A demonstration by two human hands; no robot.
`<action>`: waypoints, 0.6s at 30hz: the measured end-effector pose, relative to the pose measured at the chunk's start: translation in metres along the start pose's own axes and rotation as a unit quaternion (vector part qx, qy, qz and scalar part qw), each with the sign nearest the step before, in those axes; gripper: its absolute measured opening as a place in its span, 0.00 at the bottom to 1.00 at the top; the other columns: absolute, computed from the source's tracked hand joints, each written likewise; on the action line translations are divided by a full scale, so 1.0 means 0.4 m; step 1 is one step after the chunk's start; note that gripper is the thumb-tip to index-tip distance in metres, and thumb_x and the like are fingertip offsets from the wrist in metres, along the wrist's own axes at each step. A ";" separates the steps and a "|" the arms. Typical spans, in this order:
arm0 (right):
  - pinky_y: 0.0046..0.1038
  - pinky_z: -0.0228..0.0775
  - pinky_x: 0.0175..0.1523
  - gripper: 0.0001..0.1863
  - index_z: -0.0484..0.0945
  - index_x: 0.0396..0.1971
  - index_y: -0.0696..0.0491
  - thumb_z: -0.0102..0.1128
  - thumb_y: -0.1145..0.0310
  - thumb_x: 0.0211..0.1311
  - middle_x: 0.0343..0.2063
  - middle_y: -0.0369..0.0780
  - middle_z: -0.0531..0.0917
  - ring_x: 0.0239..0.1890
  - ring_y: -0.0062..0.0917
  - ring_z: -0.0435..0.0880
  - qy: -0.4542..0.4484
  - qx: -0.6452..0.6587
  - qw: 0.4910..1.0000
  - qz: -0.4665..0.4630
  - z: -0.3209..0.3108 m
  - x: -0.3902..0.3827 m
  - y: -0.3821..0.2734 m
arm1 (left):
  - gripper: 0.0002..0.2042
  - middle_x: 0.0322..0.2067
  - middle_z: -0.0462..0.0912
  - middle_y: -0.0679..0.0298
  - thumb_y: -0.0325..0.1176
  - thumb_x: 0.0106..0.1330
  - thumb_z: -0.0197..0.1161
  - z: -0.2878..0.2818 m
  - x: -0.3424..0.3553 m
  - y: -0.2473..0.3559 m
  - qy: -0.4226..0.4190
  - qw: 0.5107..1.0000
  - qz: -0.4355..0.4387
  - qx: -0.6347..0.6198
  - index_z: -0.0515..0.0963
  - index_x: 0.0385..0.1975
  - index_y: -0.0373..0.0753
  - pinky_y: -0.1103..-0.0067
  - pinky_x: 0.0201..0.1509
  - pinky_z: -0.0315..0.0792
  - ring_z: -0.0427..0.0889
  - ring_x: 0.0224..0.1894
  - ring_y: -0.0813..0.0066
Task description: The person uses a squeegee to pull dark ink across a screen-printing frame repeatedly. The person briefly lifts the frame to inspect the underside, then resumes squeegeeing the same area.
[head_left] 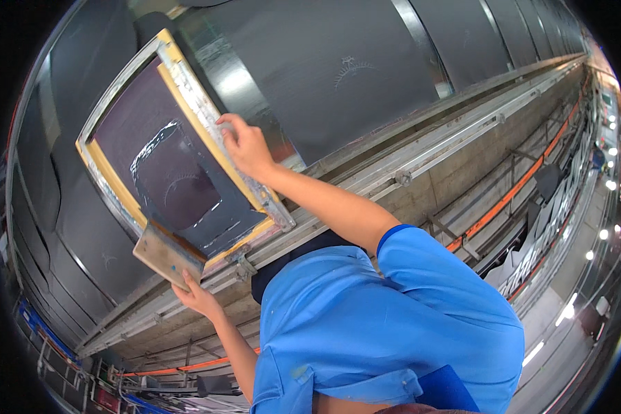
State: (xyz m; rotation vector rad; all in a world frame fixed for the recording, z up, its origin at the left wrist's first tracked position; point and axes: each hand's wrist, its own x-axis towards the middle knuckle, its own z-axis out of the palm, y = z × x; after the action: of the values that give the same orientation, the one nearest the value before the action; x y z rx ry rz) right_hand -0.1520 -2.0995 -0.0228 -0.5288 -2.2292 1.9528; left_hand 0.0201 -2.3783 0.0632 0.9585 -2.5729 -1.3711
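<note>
Head view, near to far. Blue shirt [393, 310], one. Our left hand [199, 298], pinching a broad tan block [164, 254] at the near-left corner of a screen frame [195, 96]. Our right hand [250, 150], fingers curled at the frame's right side; whether gripping, we cannot tell. Frame lies on the counter [232, 77]. Beyond: dark sheets [338, 48]; lights [610, 185].

No words, numbers, labels or signs can be read. On a dark panel [372, 96] lying on the counter [236, 81], set back from the near edge, a small pale arc-shaped print [352, 67] carries fine strokes too small to make out as lettering. A similar faint arc [181, 178] shows within the framed screen [179, 155], equally unreadable.
</note>
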 end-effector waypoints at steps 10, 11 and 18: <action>0.41 0.75 0.35 0.11 0.75 0.51 0.53 0.53 0.75 0.71 0.29 0.52 0.84 0.31 0.48 0.86 -0.012 0.073 0.996 0.050 0.009 0.003 -0.009 | 0.27 0.53 0.77 0.46 0.45 0.78 0.58 0.052 0.023 0.075 0.041 0.978 -0.009 0.206 0.69 0.61 0.24 0.68 0.60 0.70 0.76 0.54 0.60; 0.41 0.76 0.36 0.11 0.75 0.51 0.53 0.53 0.75 0.71 0.32 0.52 0.84 0.33 0.48 0.86 -0.014 0.076 0.996 0.046 0.008 0.007 -0.005 | 0.27 0.53 0.77 0.46 0.46 0.78 0.58 0.068 0.032 0.089 0.046 0.975 -0.004 0.218 0.69 0.61 0.24 0.67 0.60 0.70 0.76 0.54 0.59; 0.39 0.80 0.41 0.13 0.76 0.51 0.53 0.57 0.78 0.68 0.42 0.47 0.86 0.38 0.43 0.87 -0.023 0.119 0.991 0.056 -0.004 0.020 -0.009 | 0.30 0.57 0.74 0.41 0.50 0.76 0.58 0.103 0.077 0.153 0.066 0.960 -0.029 0.270 0.68 0.60 0.24 0.65 0.58 0.72 0.76 0.55 0.58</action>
State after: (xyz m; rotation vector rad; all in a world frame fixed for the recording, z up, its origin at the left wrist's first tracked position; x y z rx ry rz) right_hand -0.1596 -2.0954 -0.0200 -0.5927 -1.9909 2.2681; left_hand -0.0486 -2.3406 0.0791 1.1471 -2.8817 -0.5778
